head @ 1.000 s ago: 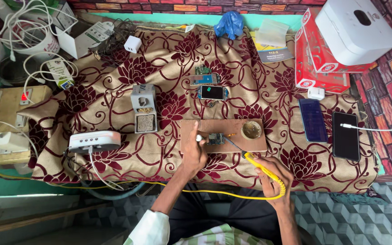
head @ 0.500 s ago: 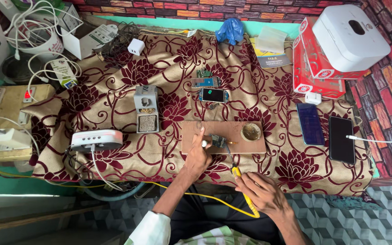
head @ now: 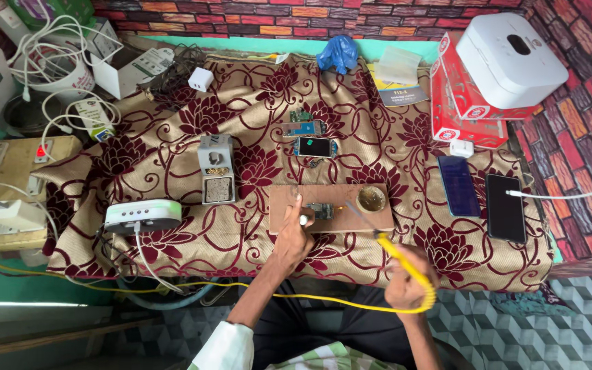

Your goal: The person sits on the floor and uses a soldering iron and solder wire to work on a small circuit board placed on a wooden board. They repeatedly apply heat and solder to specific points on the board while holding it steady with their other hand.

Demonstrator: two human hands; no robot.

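Yellow soldering iron (head: 395, 257), tip on small circuit board (head: 321, 211)
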